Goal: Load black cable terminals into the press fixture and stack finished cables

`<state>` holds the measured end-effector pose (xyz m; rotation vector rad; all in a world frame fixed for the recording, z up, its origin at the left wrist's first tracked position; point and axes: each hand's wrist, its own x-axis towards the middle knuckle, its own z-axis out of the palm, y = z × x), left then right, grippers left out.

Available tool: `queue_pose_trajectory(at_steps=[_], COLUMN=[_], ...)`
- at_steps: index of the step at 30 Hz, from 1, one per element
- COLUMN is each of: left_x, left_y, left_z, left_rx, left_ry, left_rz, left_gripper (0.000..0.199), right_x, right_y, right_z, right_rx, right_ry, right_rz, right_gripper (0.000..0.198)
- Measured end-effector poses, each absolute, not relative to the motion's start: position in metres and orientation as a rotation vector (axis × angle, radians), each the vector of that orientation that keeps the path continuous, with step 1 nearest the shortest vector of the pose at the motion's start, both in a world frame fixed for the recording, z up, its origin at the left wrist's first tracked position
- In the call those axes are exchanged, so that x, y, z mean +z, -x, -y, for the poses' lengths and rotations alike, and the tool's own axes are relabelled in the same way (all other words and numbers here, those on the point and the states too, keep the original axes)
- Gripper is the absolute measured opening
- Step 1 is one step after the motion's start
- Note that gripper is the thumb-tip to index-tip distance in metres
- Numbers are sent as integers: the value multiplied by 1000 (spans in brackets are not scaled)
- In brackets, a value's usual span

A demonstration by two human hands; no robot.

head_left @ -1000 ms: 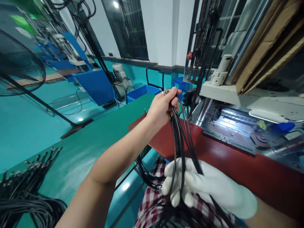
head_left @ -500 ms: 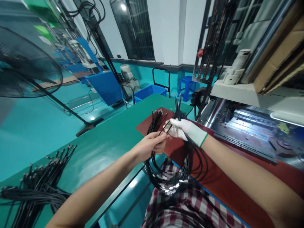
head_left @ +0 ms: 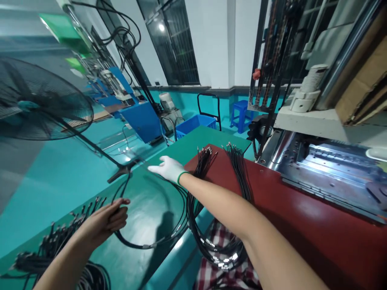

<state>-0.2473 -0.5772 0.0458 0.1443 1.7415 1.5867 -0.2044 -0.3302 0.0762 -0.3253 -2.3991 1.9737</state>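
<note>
A few black cables (head_left: pixel 163 242) hang in an open loop over the green table, with small silvery sleeves along them. My bare left hand (head_left: pixel 110 219) has its fingers curled closed around one side of this loop, near a pile of black cables (head_left: pixel 57 241) at the left. Farther away, my right hand (head_left: pixel 167 169), in a white glove with a green cuff, pinches the other side near the blurred cable ends. Another bundle of black cables (head_left: pixel 202 161) lies on the red mat (head_left: pixel 281 205) and droops over my checked clothing.
Under the cables is a green tabletop (head_left: pixel 142 201). A machine with a lit metal bed (head_left: pixel 332 161) stands at the right. A large fan (head_left: pixel 39 100) is at the left. Behind the table are a blue crate (head_left: pixel 193 124) and a blue stool (head_left: pixel 241 114).
Both hands have moved left from above the red mat to above the green table, drawing a few cables away from the bundle. The camera view has shifted slightly.
</note>
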Motion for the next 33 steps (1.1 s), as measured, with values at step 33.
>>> queue_pose_trajectory(at_steps=[33], left_x=[-9], left_y=[77], left_z=[410], left_rx=[1607], left_ry=[-352], left_rz=[-1264], left_gripper=[18], right_x=[11], right_y=[23], right_z=[265], right_rx=[2124], right_ry=[380], right_rz=[2203], right_gripper=[40])
